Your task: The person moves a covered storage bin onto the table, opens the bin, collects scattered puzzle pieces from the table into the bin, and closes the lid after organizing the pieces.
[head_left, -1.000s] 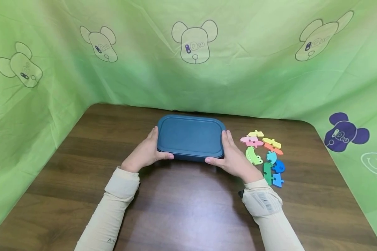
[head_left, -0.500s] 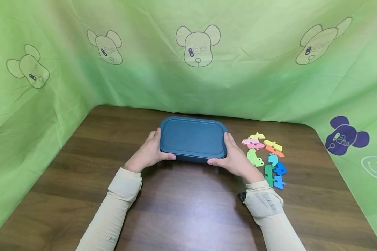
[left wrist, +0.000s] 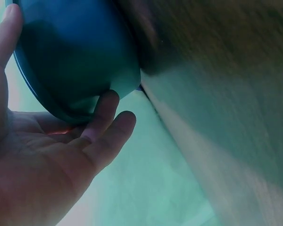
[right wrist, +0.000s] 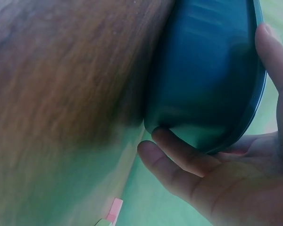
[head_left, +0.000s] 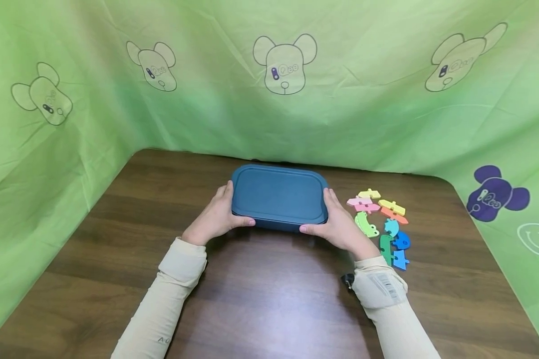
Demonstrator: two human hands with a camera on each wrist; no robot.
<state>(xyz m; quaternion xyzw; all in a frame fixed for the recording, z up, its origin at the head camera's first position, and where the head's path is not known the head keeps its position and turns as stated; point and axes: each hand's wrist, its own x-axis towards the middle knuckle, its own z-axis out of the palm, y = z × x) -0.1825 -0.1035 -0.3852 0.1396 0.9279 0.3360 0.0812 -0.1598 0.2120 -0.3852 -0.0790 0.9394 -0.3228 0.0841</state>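
A dark blue rectangular lidded box (head_left: 279, 194) with rounded corners lies towards the back of the brown table, its lid on top. At its left end, my left hand (head_left: 213, 214) grips it, thumb along the front edge and fingers round the side. My right hand (head_left: 340, 227) holds the right end in a matching way. In the left wrist view, fingertips (left wrist: 111, 101) press the wall of the box (left wrist: 75, 52) below its rim. The right wrist view shows fingers (right wrist: 179, 150) against the curved corner of the box (right wrist: 207, 70), close over the tabletop.
Right of the box lie several puzzle pieces: yellow and pink arrow shapes (head_left: 363, 202), an orange one (head_left: 394, 215), a light green crocodile head (head_left: 365, 225), a dark green piece (head_left: 386, 249) and blue ones (head_left: 401, 259). A green printed curtain (head_left: 215, 119) surrounds the wooden table (head_left: 269, 299).
The head view has shifted slightly, so everything appears a little further right. Both hands keep the same hold on the box, and the puzzle pieces lie as before.
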